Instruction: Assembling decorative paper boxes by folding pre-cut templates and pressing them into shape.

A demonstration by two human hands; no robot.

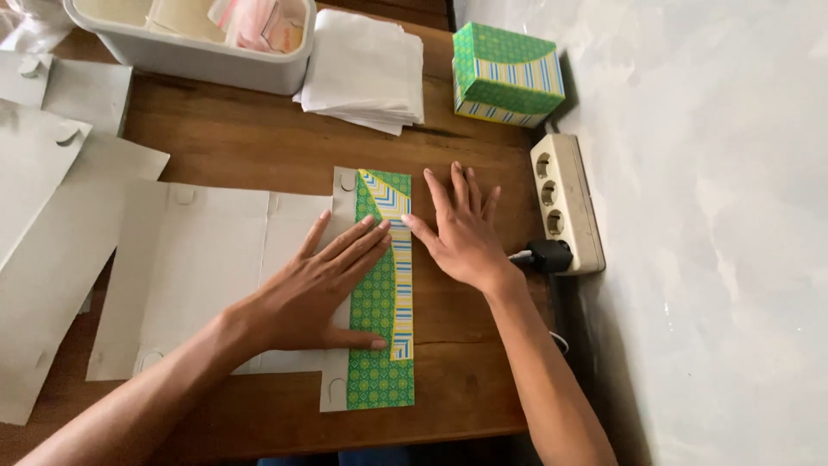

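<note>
Near edge of bench: the flat cardboard box blank (216,276) lay white side up on the wooden bench (466,380), its folded green patterned flap (384,328) reaching close to the near edge.
Left hand: the left hand (319,289) lay flat on the blank, palm down, fingers (366,242) spread and straight, pressing on the flap's left side, gripping nothing.
Right hand: the right hand (461,233) lay flat on the bench just right of the flap, fingers (440,194) spread, thumb tip touching the flap's striped edge, gripping nothing.
Left edge: more white blanks (43,216) lay overlapped.
Right edge: a cream power strip (565,203) with a black plug (548,256) lay along it.
Far side: a stack of white sheets (362,73), a grey tub (190,56), and a finished green patterned box (506,73) at the far right corner.
</note>
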